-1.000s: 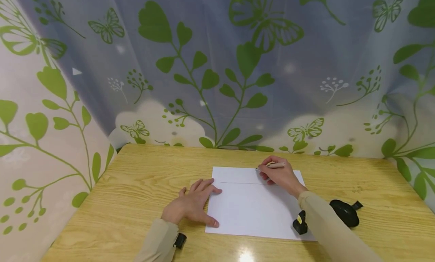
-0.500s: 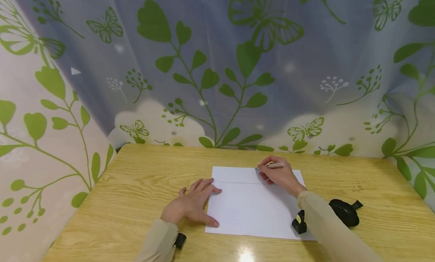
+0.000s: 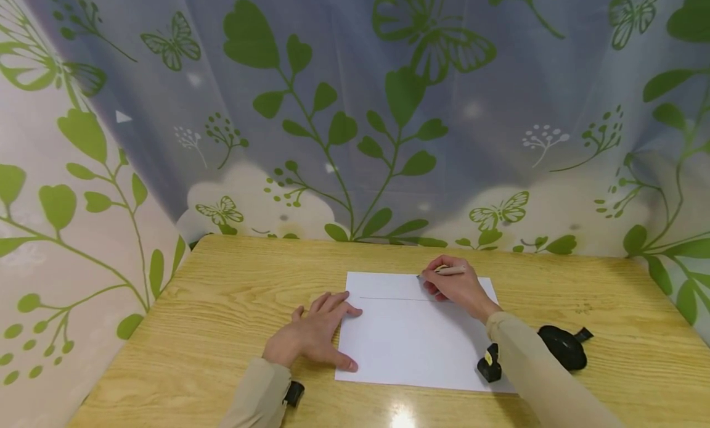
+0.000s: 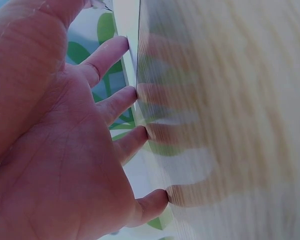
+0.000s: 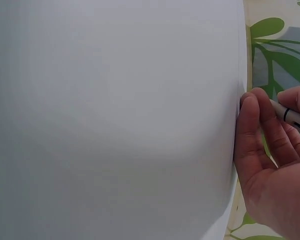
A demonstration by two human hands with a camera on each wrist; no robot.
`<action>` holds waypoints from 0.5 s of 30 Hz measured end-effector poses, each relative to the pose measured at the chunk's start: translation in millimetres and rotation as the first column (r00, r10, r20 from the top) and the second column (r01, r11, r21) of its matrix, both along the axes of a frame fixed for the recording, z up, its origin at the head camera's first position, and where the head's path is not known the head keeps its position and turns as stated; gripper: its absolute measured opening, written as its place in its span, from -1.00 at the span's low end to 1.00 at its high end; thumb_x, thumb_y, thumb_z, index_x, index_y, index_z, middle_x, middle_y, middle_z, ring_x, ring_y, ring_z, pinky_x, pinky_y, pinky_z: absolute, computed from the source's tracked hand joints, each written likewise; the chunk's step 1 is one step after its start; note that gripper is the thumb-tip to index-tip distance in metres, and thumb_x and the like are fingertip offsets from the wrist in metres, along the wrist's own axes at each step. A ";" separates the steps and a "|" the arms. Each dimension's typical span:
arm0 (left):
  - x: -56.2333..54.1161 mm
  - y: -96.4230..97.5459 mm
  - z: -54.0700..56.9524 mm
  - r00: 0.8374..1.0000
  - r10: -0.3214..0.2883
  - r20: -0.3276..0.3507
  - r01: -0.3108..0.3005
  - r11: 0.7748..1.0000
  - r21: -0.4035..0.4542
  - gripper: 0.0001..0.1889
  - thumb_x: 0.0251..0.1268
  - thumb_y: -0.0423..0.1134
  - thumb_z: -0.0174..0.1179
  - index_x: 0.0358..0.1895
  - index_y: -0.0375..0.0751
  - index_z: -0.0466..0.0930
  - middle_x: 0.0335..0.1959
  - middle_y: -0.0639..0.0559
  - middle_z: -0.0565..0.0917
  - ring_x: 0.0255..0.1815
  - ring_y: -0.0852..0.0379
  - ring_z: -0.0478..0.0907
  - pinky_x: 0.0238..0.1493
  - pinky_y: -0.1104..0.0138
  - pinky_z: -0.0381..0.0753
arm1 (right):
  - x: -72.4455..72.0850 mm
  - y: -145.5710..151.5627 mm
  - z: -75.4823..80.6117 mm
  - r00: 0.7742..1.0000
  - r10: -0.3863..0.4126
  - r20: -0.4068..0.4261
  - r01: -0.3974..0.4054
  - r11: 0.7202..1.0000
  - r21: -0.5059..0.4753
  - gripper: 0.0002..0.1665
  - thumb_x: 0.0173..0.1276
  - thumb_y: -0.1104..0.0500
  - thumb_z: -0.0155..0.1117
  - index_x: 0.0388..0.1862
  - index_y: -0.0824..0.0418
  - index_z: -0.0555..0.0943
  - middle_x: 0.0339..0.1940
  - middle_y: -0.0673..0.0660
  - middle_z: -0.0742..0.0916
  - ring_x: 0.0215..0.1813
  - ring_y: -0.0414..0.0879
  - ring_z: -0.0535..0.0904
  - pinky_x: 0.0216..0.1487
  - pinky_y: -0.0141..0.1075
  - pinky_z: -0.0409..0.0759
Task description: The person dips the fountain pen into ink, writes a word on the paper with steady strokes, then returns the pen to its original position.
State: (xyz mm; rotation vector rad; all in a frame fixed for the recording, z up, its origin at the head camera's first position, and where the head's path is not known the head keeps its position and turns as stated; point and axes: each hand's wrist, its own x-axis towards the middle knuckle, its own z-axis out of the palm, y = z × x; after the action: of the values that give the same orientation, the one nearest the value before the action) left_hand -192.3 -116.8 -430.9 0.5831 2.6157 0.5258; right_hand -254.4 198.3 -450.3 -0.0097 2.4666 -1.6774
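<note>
A sheet of white paper (image 3: pixel 405 348) lies on the wooden table, with one thin straight line (image 3: pixel 388 298) drawn across its upper part. My right hand (image 3: pixel 455 286) pinches a light-coloured pen (image 3: pixel 452 270), its tip close to the paper's top edge, above the line. In the right wrist view the pen (image 5: pixel 289 115) shows partly behind the fingers. My left hand (image 3: pixel 316 332) is spread at the paper's left edge, thumb and index finger on the sheet. The left wrist view shows its fingertips (image 4: pixel 142 132) on the table surface, apart from one another.
A black rounded object with a strap or tab (image 3: pixel 563 348) lies on the table right of my right forearm. Black wrist-worn devices sit at both sleeves. A patterned curtain (image 3: pixel 355 138) with green leaves and butterflies hangs behind the table's far edge (image 3: pixel 277 238).
</note>
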 end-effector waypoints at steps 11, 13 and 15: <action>-0.2 0.3 0.2 1.000 -0.006 -0.008 0.006 1.000 -0.003 -0.05 -0.09 0.26 0.57 0.43 0.25 0.31 0.70 0.07 0.00 0.70 -0.24 -0.12 0.44 -0.52 -0.08 | 0.3 -0.4 0.1 1.000 -0.006 0.013 0.006 1.000 0.011 -0.73 0.46 0.09 0.31 -0.05 0.27 0.64 -0.33 0.15 0.82 -0.33 -0.12 0.71 -0.28 -0.28 0.72; 0.0 0.3 0.3 1.000 -0.006 -0.009 0.006 1.000 -0.001 -0.05 -0.09 0.26 0.57 0.43 0.24 0.32 0.70 0.06 0.00 0.70 -0.24 -0.12 0.44 -0.52 -0.08 | 0.4 -0.3 0.8 1.000 -0.006 0.013 0.005 1.000 0.011 -0.73 0.46 0.09 0.31 -0.05 0.28 0.64 -0.34 0.14 0.82 -0.34 -0.12 0.71 -0.30 -0.29 0.71; 0.2 0.4 0.5 1.000 -0.005 -0.009 0.005 1.000 0.001 -0.05 -0.09 0.26 0.57 0.43 0.24 0.32 0.70 0.06 0.01 0.71 -0.25 -0.12 0.44 -0.52 -0.07 | 0.7 0.0 1.6 1.000 0.000 0.009 0.000 1.000 0.016 -0.71 0.46 0.08 0.32 -0.05 0.29 0.64 -0.35 0.14 0.82 -0.35 -0.13 0.71 -0.32 -0.30 0.70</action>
State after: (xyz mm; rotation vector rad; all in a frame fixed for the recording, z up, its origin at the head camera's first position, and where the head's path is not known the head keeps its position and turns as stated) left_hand -192.1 -116.5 -430.5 0.5937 2.6215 0.5239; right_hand -253.7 198.3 -448.7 -0.0002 2.4732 -1.6536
